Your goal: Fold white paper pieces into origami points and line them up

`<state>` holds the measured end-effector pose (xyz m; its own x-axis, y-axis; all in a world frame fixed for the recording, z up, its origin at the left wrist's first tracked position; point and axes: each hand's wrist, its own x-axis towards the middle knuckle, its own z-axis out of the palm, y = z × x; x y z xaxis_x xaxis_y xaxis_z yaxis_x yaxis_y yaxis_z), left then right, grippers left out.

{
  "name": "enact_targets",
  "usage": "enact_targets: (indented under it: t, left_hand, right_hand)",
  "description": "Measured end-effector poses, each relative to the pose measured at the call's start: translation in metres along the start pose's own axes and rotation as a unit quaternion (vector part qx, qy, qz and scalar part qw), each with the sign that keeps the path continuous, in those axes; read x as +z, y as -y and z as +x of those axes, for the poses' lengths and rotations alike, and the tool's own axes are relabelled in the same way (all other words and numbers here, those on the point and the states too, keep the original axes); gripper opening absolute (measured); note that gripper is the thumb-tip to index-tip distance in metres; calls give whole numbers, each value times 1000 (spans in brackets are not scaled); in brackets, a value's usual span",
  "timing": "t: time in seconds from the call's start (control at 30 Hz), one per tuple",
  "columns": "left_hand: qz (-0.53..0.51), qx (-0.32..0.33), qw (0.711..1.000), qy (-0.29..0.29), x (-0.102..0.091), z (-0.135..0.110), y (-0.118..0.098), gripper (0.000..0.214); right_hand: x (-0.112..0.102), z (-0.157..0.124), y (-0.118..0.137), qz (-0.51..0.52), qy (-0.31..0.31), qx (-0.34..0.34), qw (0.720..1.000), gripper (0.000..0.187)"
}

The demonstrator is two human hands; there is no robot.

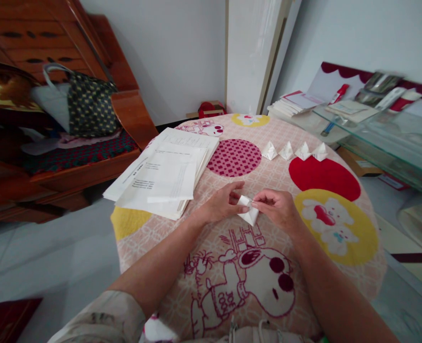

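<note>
Your left hand (222, 202) and right hand (278, 207) are both pinched on the folded paper (249, 218), in from the near edge of the counter (175, 247); you seem mid-fold, and the next crease calls for aligned layers.

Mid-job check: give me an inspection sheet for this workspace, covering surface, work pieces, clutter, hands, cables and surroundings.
Surface: patterned tablecloth over a table with a rounded edge.
Work pieces: one folded paper between the hands; four folded paper pieces standing in a row farther back, right of centre.
Clutter: a stack of printed sheets on the left side, edges uneven.
Hands: left hand has its thumb at the folded paper, grip unclear; right hand pinches its upper right part.
Cables: nothing seen.
Surroundings: wooden bench with a dark patterned bag to the left; glass shelf holding assorted items to the right.
</note>
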<state>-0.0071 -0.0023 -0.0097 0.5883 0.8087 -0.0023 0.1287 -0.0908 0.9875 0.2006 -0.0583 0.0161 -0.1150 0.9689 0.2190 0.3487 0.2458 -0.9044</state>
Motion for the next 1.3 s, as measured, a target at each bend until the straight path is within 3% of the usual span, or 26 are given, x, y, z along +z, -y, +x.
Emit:
enact_targets:
  t: [0.23, 0.4, 0.63, 0.9, 1.3]
  left_hand:
    - [-146, -25, 988, 42, 0, 1, -4, 95]
    - [-194, 11, 981, -1, 4, 2, -8, 88]
    - [-122, 55, 988, -80, 12, -3, -18, 63]
    - [-55, 68, 992, -92, 21, -8, -23, 54]
    - [-65, 72, 990, -106, 25, -8, -22, 47]
  right_hand:
    - [-2, -2, 6, -18, -43, -62, 997, 5]
    - [-4, -2, 8, -58, -39, -97, 993, 5]
    - [-2, -2, 8, -78, -52, -100, 991, 7]
    - [2, -2, 10, -104, -61, -50, 991, 16]
    - [6, -3, 4, -150, -71, -77, 983, 18]
